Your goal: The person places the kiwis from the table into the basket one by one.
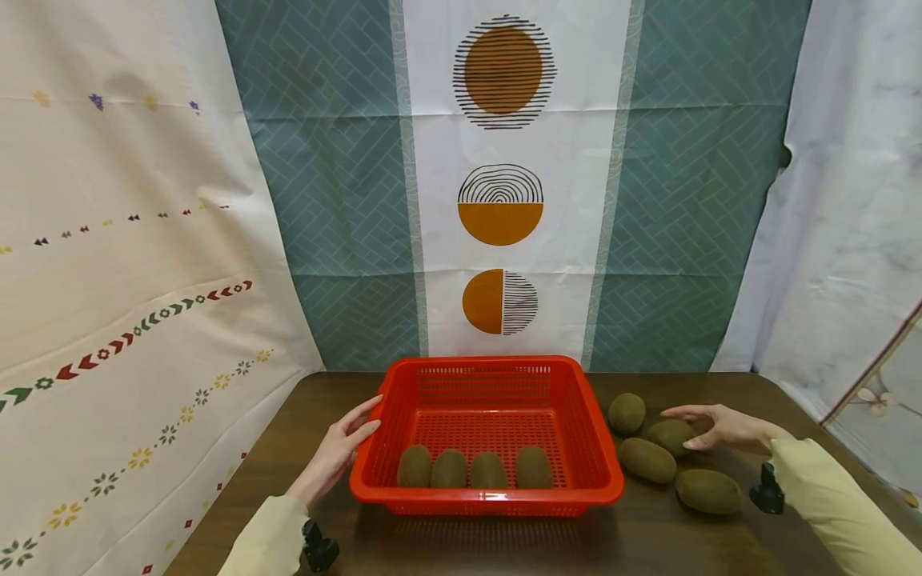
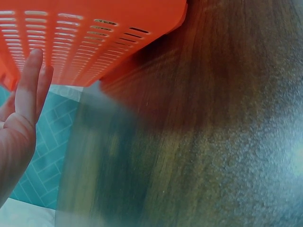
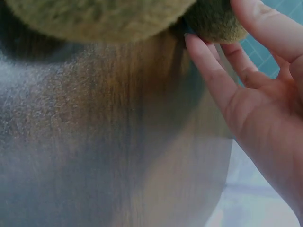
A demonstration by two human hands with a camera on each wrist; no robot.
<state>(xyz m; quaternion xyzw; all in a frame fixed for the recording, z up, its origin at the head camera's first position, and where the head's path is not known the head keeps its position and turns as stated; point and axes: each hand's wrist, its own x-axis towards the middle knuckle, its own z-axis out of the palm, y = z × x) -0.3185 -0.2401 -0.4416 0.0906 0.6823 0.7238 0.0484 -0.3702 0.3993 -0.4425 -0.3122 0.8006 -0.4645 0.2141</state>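
Note:
A red plastic basket (image 1: 490, 502) with slotted walls stands on the table. Several brown, fuzzy kiwis, one of them this kiwi (image 1: 533, 467), are lined up inside along its near wall. My left hand (image 1: 334, 452) is at the basket's left side, its fingers extended along the outer wall, as the left wrist view also shows. On the right, my right hand (image 1: 727, 428) has thumb and fingers curved round a kiwi (image 1: 671, 435) on the table. The right wrist view shows the fingertips at that kiwi (image 3: 215, 21), partly cut off at the top.
Three other kiwis lie close by on the table: one kiwi (image 1: 627, 414) behind, one kiwi (image 1: 647, 460) beside the basket, one kiwi (image 1: 709, 491) nearer the front. The dark wooden table (image 1: 490, 552) ends at a patterned curtain (image 1: 346, 240) at the back.

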